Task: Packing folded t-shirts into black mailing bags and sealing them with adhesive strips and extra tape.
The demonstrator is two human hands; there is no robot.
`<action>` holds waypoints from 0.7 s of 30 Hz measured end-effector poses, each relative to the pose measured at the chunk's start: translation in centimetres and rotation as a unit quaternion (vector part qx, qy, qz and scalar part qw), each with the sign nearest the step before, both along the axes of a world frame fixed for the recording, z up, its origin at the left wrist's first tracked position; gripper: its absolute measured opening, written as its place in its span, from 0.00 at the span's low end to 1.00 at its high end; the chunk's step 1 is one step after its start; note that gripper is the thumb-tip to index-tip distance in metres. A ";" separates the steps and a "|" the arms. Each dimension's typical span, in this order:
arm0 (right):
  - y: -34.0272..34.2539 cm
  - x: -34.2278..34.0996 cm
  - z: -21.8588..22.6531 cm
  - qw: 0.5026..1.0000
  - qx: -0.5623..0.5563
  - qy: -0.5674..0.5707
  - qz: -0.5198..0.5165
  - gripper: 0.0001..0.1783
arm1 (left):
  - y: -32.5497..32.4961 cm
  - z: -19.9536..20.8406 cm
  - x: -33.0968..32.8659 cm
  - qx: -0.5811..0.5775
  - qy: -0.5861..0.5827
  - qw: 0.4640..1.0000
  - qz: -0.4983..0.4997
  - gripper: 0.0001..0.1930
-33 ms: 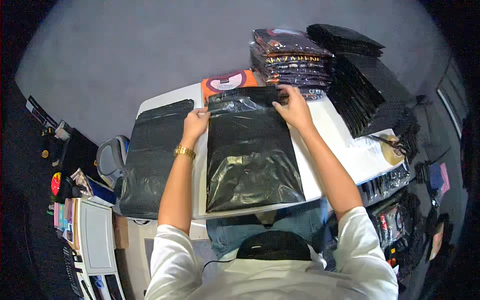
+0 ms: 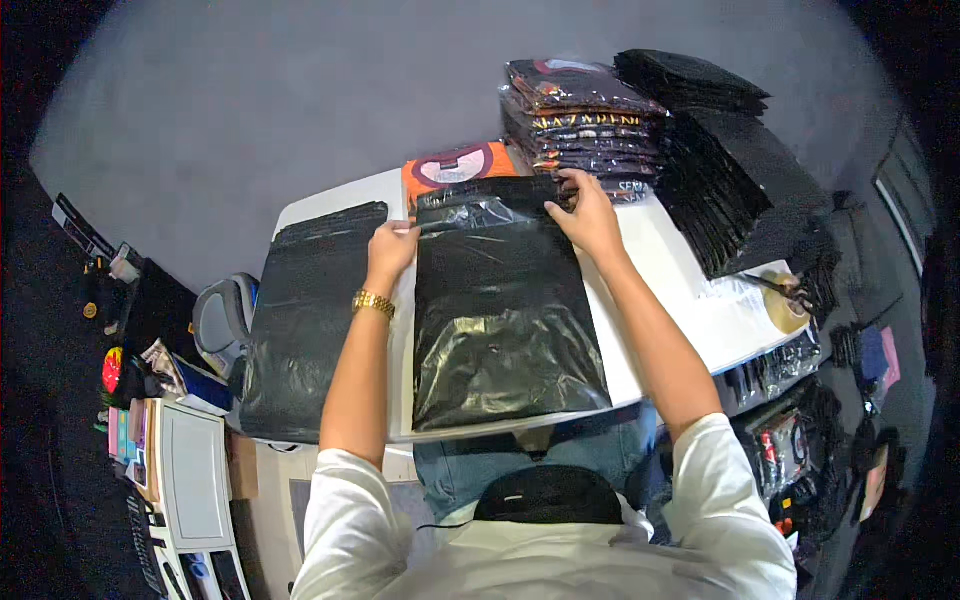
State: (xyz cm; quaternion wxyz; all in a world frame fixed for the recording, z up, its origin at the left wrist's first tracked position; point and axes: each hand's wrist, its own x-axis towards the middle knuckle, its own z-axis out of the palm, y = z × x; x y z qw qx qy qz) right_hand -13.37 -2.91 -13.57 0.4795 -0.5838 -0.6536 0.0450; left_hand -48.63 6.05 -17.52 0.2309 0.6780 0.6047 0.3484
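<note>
A black plastic mailing bag (image 2: 500, 290) lies flat on the white table in front of me, its glossy lower half creased. Along its far end runs a flap with a shiny clear strip (image 2: 485, 213). My left hand (image 2: 392, 250), below a gold watch, pinches the bag's left edge near that strip. At the far right corner, my right hand (image 2: 588, 212) grips the flap edge between thumb and fingers. Just beyond the bag, an orange shirt (image 2: 490, 160) with a maroon collar is partly covered by it.
More black bags (image 2: 310, 310) lie stacked at the left. Several clear-wrapped dark shirts (image 2: 585, 125) are piled at the far right, beside tall stacks of black bags (image 2: 740, 190). A tape roll (image 2: 786, 312) sits near the right end of the white table (image 2: 665, 300). A white cabinet (image 2: 190, 465) stands lower left.
</note>
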 end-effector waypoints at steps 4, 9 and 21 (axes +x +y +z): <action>2.6 2.1 -3.5 0.994 -0.018 0.081 -0.069 0.30 | 0.3 -0.9 4.1 0.004 -0.038 0.997 0.064 0.22; 4.0 2.9 -4.4 0.994 0.005 0.105 -0.028 0.14 | -0.2 0.3 3.5 0.024 0.005 0.995 0.094 0.23; 3.2 4.3 -4.9 0.970 -0.046 0.202 0.127 0.08 | 1.1 -1.4 0.9 0.022 -0.078 0.996 -0.034 0.29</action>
